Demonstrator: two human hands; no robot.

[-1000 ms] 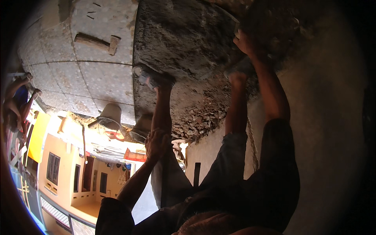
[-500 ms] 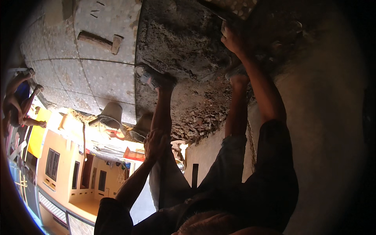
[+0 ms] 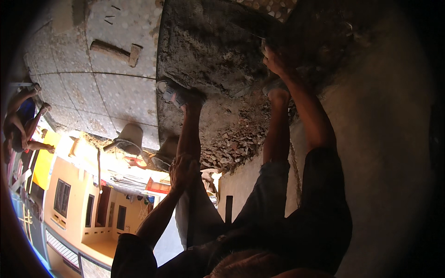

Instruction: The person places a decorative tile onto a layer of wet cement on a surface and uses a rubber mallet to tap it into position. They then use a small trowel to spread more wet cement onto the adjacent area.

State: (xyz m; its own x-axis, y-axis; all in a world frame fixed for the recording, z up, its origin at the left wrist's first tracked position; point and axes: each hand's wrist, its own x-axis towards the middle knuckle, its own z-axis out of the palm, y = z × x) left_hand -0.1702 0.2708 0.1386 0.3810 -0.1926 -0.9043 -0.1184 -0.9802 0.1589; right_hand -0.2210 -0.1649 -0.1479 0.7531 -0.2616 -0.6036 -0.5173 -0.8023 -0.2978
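My right hand (image 3: 275,61) reaches far out over the dark, wet-looking mortar bed (image 3: 204,41), beyond my right foot. Its fingers are closed around a dark, trowel-like tool; shadow hides most of that tool, so its exact kind is unclear. My left hand (image 3: 183,167) rests on my left leg just below the knee, its fingers laid over the leg and no tool in it. My sandalled left foot (image 3: 178,94) stands at the border between the mortar and the pale tiles (image 3: 125,97). Gravelly rubble (image 3: 234,143) lies between my legs.
On the tiles at the far left lies a wooden-handled hammer (image 3: 116,51). A grey bucket (image 3: 130,138) and a darker one (image 3: 168,150) stand left of my leg. A plain wall (image 3: 380,153) runs along my right. Another person (image 3: 23,116) sits at the left edge.
My right hand has come slightly nearer to me over the mortar. My left hand stays on my leg. The whole view has shifted a little.
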